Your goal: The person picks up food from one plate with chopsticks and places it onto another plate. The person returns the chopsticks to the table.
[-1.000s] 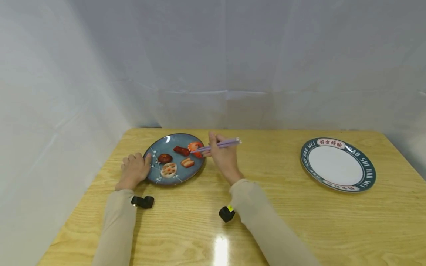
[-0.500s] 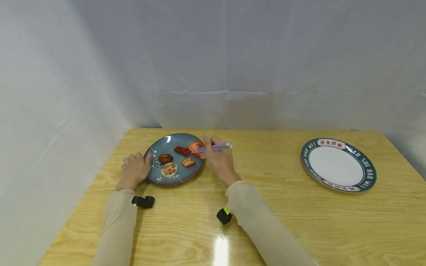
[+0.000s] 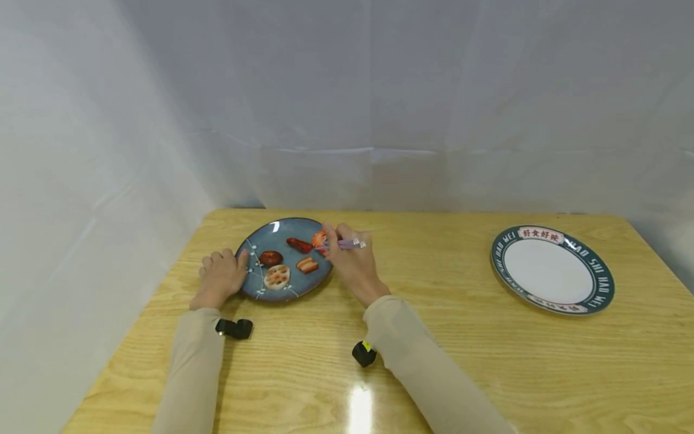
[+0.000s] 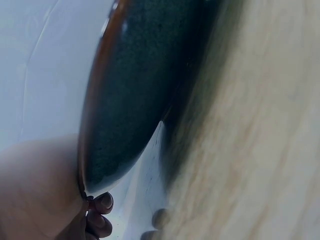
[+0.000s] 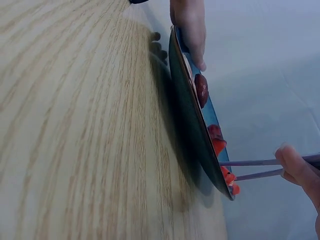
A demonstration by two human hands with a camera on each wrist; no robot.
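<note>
My left hand [image 3: 222, 276] holds the left rim of a blue-grey plate [image 3: 255, 240], thumb over the edge; in the left wrist view its fingertips [image 4: 102, 222] show below the rim. My right hand [image 3: 355, 262] grips a pair of purple chopsticks [image 3: 347, 244] over the plate's right side. Their tips reach an orange-red shrimp-like piece [image 3: 320, 239], partly hidden by the fingers. In the right wrist view, the chopsticks [image 5: 255, 163] stand slightly apart around or beside it; I cannot tell which. Also on the plate lie a dark red meat piece [image 3: 300, 245], a brown mushroom-like piece [image 3: 271, 258], a lotus root slice [image 3: 277, 277] and a pork belly slice [image 3: 307, 265].
A white plate with a dark green lettered rim [image 3: 604, 283] stands at the right of the wooden table [image 3: 434, 271]. White sheeting [image 3: 347, 120] hangs behind the table and on its left.
My right hand has moved left and slightly down with the chopsticks, covering more of the orange-red piece. The left hand stays on the plate's rim.
</note>
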